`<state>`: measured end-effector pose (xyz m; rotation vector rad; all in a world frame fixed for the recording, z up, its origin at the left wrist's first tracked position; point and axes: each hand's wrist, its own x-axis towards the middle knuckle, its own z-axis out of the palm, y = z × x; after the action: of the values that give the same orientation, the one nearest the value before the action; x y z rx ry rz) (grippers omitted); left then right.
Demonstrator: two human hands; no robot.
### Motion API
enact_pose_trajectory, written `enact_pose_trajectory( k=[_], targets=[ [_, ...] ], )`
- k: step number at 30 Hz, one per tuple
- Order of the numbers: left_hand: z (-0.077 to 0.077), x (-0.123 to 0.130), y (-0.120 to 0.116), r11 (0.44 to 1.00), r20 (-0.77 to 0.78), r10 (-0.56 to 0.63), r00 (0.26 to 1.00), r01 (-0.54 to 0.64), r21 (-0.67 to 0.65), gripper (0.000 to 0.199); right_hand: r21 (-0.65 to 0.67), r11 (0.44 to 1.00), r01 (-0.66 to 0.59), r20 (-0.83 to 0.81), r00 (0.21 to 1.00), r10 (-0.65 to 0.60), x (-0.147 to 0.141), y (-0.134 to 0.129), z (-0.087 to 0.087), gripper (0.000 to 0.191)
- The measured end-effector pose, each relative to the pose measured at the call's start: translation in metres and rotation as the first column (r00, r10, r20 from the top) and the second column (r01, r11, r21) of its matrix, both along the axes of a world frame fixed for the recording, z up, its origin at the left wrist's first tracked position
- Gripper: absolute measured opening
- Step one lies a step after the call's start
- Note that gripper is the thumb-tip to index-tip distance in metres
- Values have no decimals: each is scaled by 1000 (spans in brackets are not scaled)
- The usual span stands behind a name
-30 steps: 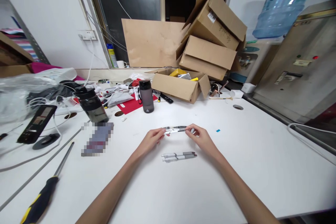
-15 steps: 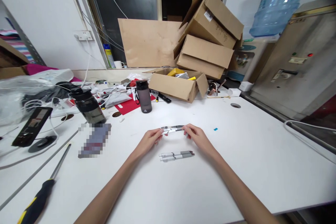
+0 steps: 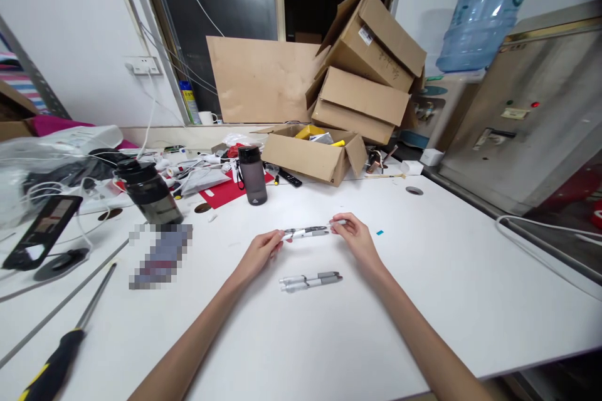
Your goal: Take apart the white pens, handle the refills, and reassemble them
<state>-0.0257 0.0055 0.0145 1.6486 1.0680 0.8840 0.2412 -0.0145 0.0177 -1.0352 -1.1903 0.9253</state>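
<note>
My left hand [image 3: 261, 253] pinches the left ends of two pens [image 3: 305, 232], which lie side by side just above the white table. Both pens have clear and white barrels with darker right ends. My right hand [image 3: 355, 238] is beside their right ends, its fingers closed around a small pale piece [image 3: 337, 222], too small to name. A narrow gap separates that piece from the pens. Nearer to me, two more pens [image 3: 311, 281] with clear barrels and grey grips rest side by side on the table.
A screwdriver [image 3: 70, 341], a blurred-out flat item [image 3: 162, 257] and a dark bottle [image 3: 150, 194] are on the left. Another bottle [image 3: 253, 177] stands ahead, near an open cardboard box [image 3: 305, 153]. A small blue scrap [image 3: 380, 232] lies right of my right hand.
My right hand has come away from the right ends of the held pens, and a small pale piece shows in its fingers. My left hand keeps its hold. The view has shifted slightly.
</note>
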Motion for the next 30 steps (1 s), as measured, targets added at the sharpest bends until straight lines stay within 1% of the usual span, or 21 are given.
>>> enact_pose_trajectory(
  k=[4, 9, 14, 17, 19, 26, 30],
  targets=[
    [2, 1, -2, 1000, -13, -4, 1000, 4, -17, 52, -7, 1000, -9, 28, 1000, 9, -3, -3, 5, 31],
    [0, 1, -2, 1000, 2, -11, 1000, 11, -1, 53, -23, 999, -30, 57, 998, 32, -4, -6, 8, 27],
    [-7, 6, -2, 999, -13, -29, 999, 29, -21, 56, -11, 992, -123, 139, 983, 124, -10, -8, 3, 26],
    [-12, 10, -3, 998, -10, -60, 998, 60, -5, 55, 6, 981, -195, 201, 961, 190, -14, -10, -1, 22],
    [-13, 11, -4, 998, -13, -69, 998, 69, 3, 54, 2, 976, -216, 216, 954, 210, -16, -11, -3, 22],
    [-11, 11, -5, 996, -41, -76, 996, 77, 38, 52, -73, 972, -223, 205, 950, 233, -20, -15, -4, 30],
    [-9, 12, -7, 998, -33, -57, 998, 59, 39, 54, -123, 968, -221, 240, 940, 245, -20, -16, -5, 34]
  ],
)
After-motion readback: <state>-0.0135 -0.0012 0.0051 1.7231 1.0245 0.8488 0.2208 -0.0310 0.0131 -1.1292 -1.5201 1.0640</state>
